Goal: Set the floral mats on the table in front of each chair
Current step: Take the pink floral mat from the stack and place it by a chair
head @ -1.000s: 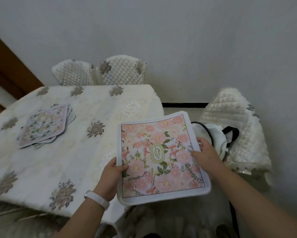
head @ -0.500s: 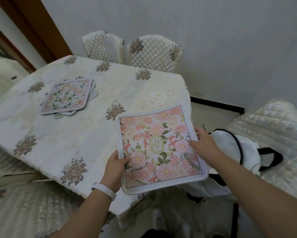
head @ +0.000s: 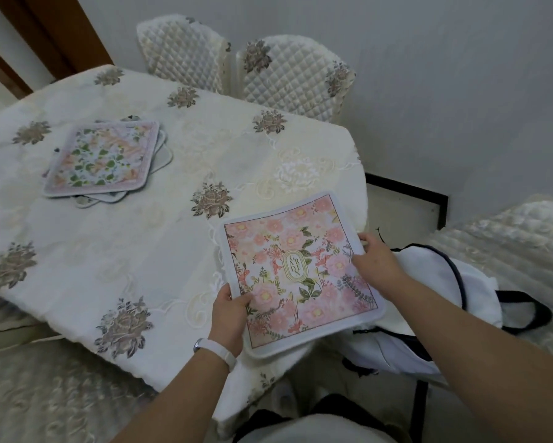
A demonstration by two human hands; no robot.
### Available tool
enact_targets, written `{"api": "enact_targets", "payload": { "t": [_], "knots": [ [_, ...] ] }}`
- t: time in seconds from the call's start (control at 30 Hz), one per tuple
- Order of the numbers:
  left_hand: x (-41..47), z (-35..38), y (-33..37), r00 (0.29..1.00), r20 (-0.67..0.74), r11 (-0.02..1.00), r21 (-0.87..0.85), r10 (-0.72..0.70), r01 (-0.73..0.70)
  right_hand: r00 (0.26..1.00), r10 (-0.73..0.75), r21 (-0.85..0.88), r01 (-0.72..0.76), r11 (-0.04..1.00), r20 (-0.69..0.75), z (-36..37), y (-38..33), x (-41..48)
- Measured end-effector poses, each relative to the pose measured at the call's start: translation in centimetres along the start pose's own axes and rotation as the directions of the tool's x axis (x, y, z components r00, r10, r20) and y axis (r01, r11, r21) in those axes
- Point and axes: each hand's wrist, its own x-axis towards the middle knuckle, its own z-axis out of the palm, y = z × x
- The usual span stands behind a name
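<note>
**Over the counter's near corner, a floral mat in two hands**

Head view: at the near right corner of the counter (head: 160, 251), which is draped in a cream cloth with embroidered grey-brown flowers, a person holds a pink floral mat (head: 300, 273) with an oval "GARDEN" label at its centre. The left hand (head: 228, 318) has its grip clenched on the mat's near left edge, thumb on top and fingers underneath; a white band sits on that wrist. The right hand (head: 375, 262) grasps the mat's right edge, fingers curled over the border. The mat is tilted, its far part over the cloth and its near right corner jutting past the counter's edge; whether it touches the cloth I cannot tell.

Just right of the mat, a white bag with dark straps (head: 454, 302) lies slumped on a covered chair (head: 518, 238), its mouth facing the right hand. What is inside it cannot be made out.

Well apart, toward the far left of the counter, a loose stack of floral mats (head: 104, 158) lies flat, the top one patterned with green leaves and the corners of lower ones fanning out beneath it.

Two quilted chair backs (head: 288, 78) stand side by side along the counter's far edge, against the pale wall. A brown wooden door frame (head: 64, 30) runs down the upper left corner. Between the held mat and the stack, the cloth carries only its embroidery.
</note>
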Motion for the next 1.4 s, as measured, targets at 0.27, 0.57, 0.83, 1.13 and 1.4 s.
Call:
{"api": "enact_targets", "payload": {
  "t": [0.27,0.57,0.83,1.13,1.4],
  "knots": [
    [0.8,2.3,-0.7,0.999,-0.015,0.997,-0.053,-0.052,0.051,0.996,-0.076,-0.143,0.084,0.986,0.055,-1.9,-1.7,4.9],
    [2.3,6.2,-1.8,0.992,-0.099,0.994,-0.085,-0.077,0.069,0.964,-0.167,-0.223,0.213,0.951,0.209,-2.5,-3.7,12.1],
    [3.0,10.6,-2.4,0.975,-0.180,0.982,-0.161,-0.129,0.100,0.925,-0.229,-0.326,0.326,0.887,0.304,-2.4,-4.7,18.6],
    [3.4,10.4,-3.8,0.965,-0.140,0.975,-0.051,-0.221,0.216,0.917,-0.256,-0.406,0.369,0.836,0.306,-1.0,-3.4,20.8],
    [5.7,4.9,-1.6,0.946,-0.258,0.972,0.076,-0.195,0.221,0.933,-0.297,-0.431,0.357,0.829,0.201,-2.4,-0.6,19.2]
  ]
}}
